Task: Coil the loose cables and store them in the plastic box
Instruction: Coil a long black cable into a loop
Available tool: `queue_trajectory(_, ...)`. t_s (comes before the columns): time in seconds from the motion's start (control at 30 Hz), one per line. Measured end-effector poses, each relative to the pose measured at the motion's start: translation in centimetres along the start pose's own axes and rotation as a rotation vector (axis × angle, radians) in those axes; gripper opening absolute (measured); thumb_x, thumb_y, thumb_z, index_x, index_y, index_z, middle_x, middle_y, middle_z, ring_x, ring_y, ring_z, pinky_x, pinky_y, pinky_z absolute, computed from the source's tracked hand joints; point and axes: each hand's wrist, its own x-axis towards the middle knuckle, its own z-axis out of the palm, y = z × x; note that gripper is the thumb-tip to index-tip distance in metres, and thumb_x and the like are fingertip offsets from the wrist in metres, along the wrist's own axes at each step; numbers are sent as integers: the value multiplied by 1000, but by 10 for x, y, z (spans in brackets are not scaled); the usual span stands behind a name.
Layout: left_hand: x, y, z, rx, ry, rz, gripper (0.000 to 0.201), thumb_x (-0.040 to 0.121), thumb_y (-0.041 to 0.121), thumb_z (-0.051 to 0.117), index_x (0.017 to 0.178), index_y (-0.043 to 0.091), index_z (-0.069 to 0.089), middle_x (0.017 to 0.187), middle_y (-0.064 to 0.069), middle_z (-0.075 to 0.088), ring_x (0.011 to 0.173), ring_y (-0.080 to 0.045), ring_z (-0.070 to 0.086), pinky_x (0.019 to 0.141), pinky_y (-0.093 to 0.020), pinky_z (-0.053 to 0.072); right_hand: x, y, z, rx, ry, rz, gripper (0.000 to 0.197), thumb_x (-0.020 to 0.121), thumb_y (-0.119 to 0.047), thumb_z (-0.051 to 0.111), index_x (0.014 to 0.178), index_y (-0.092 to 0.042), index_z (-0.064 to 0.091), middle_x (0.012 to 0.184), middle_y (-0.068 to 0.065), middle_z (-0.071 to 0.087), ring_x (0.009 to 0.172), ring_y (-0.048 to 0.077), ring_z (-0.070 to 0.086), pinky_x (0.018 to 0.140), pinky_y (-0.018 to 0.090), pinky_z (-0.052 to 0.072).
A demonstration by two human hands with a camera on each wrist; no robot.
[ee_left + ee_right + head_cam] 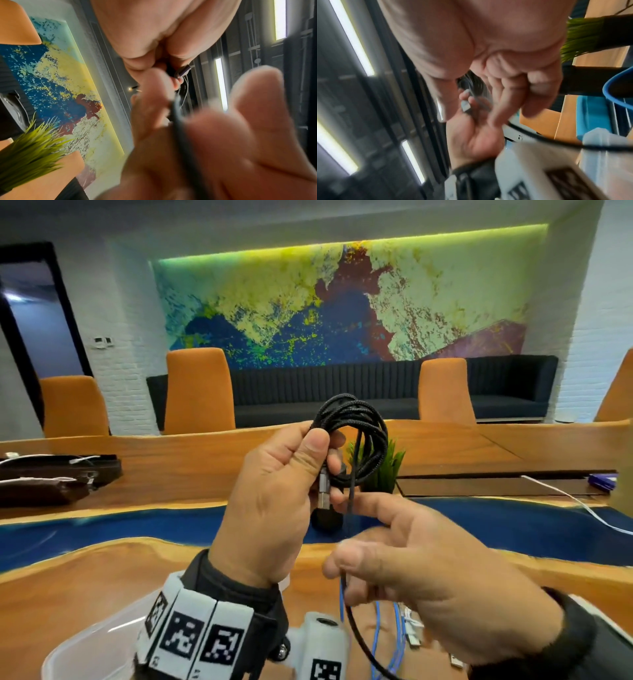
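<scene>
The box (pixel 85 642) sits at the counter's (pixel 191 470) near left edge. Above the counter, the left hand (pixel 274 508) grips the black cable (pixel 356 436), its fingers clenched around the coil and metal plug. Just right, the right hand (pixel 428 583) pinches the cable's loose tail between thumb and fingers. Blue cables (pixel 387 635) lie on the counter's near edge beneath it.

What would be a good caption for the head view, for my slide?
Left hand holds the coiled black cable while the right hand pinches its loose tail.
</scene>
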Motion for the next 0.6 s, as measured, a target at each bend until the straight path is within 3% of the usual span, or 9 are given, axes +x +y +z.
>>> queue_trajectory(0.07,1,1,-2,-24,-3,-23,30,93,34,50,96,7,65,73,-2,55,60,-11,51,54,-21,48,1,0,3,-74,139,-97,16,81,-24,72,93,-13,71,60,3,62,47,10,45,46,19,39)
queue_trajectory(0.13,4,4,-10,-74,36,-61,28,90,33,49,92,9,64,71,0,55,59,-9,50,52,-19,47,-3,-8,-16,-80,277,-195,21,77,-31,66,80,-12,73,52,1,46,45,10,33,41,19,25)
queue_trajectory(0.2,8,5,-18,-156,81,-134,26,90,31,48,90,10,63,68,2,55,57,-7,48,49,-16,45,-9,-16,-42,-68,405,-274,29,71,-39,64,78,-12,73,52,2,39,47,13,29,43,24,20)
queue_trajectory(0.33,10,-1,-17,-449,102,-290,23,94,28,49,92,9,62,69,2,52,58,-6,48,47,-15,43,-5,-10,-63,-226,445,-266,28,82,-38,60,83,-13,75,53,4,47,46,15,36,40,22,30)
queue_trajectory(0.4,10,-4,-13,-530,81,-341,23,95,30,48,95,11,60,71,2,51,58,-6,47,48,-15,44,3,2,-65,-619,525,-267,22,90,-33,58,86,-19,75,62,3,60,55,11,53,53,24,45)
queue_trajectory(0.47,8,-7,-10,-555,42,-372,22,92,32,50,95,12,59,71,3,51,58,-5,47,50,-14,45,8,10,-66,-883,589,-257,22,93,-32,56,86,-19,73,69,2,64,68,11,59,66,30,51)
queue_trajectory(0.5,7,-8,-8,-552,18,-385,22,91,32,51,94,12,60,71,3,51,59,-5,47,50,-14,45,9,11,-65,-856,614,-260,20,93,-29,57,86,-18,73,69,2,63,67,13,60,65,33,54)
queue_trajectory(0.6,2,-13,4,-534,-65,-408,22,87,31,52,91,13,62,71,2,53,59,-5,48,52,-13,47,14,13,-57,-500,701,-318,15,93,-11,61,86,-15,74,72,5,68,64,16,67,60,27,59)
